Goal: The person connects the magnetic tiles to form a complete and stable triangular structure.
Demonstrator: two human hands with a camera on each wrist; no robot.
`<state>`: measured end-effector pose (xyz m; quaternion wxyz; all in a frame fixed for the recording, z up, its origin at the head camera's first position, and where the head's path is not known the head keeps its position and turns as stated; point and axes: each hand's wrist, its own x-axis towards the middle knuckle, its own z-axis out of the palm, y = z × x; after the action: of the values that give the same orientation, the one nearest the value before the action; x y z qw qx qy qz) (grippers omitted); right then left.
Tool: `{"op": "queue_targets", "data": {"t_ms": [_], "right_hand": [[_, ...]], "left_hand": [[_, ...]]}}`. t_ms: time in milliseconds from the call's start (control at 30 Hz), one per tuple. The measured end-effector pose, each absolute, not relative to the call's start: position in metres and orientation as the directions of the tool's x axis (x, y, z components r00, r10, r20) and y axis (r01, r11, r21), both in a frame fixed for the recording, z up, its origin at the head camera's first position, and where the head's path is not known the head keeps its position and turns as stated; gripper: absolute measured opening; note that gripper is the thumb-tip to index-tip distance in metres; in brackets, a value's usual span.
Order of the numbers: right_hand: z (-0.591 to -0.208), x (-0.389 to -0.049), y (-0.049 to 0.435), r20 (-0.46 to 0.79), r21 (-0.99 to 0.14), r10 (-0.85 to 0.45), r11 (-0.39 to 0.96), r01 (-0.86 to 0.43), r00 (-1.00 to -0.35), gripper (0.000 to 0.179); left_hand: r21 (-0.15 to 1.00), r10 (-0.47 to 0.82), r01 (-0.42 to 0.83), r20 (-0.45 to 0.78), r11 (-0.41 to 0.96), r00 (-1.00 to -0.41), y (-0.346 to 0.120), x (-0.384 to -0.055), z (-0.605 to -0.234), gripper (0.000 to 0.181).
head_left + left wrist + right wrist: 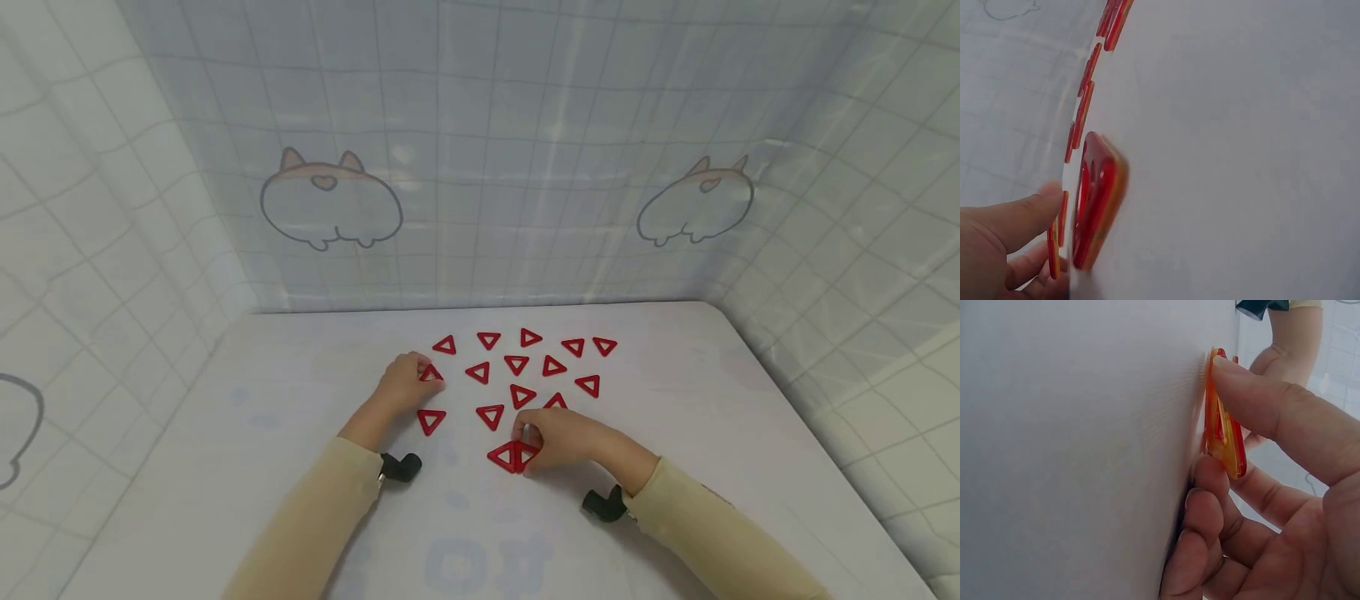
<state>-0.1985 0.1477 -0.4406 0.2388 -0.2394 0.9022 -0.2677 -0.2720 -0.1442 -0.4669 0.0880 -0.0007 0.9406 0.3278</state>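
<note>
My left hand (405,383) pinches a hollow red triangle tile (432,380) between thumb and fingers at the left of a scattered group. In the left wrist view this tile (1053,253) sits at the fingertips, and a nearer triangle (1100,206) lies on the table. My right hand (562,437) grips another red triangle (518,458) at the front of the group. That piece is side by side with a second triangle (500,448), edges seemingly touching. In the right wrist view, thumb and fingers hold the tilted red-and-yellow tile (1229,437).
Several more red triangles (516,357) lie spread over the white table (315,358) beyond and between the hands. One triangle (556,398) is partly hidden behind the right hand. A grid-patterned curtain (517,167) encloses the back and sides.
</note>
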Motion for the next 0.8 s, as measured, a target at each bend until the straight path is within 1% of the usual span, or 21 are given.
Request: {"op": "queue_targets", "data": {"t_ms": [200, 400, 667, 800], "right_hand": [[-0.441, -0.199, 0.149, -0.3, -0.601, -0.565, 0.738, -0.308, -0.768, 0.037], [-0.44, -0.2, 0.15, -0.301, -0.613, -0.566, 0.732, -0.299, -0.768, 0.037], [-0.444, -0.201, 0.149, -0.307, -0.609, -0.557, 0.738, -0.29, -0.772, 0.037], [-0.444, -0.202, 0.149, -0.304, -0.612, -0.555, 0.737, -0.288, -0.775, 0.037]], "left_hand": [[0.64, 0.073, -0.065, -0.187, 0.766, -0.98, -0.147, -0.259, -0.461, 0.052], [0.62, 0.117, -0.017, -0.174, 0.785, -0.978, -0.143, -0.24, -0.453, 0.05], [0.645, 0.154, 0.001, -0.181, 0.764, -0.971, -0.135, -0.217, -0.448, 0.047], [0.636, 0.203, 0.045, -0.178, 0.771, -0.963, -0.13, -0.206, -0.445, 0.043]]}}
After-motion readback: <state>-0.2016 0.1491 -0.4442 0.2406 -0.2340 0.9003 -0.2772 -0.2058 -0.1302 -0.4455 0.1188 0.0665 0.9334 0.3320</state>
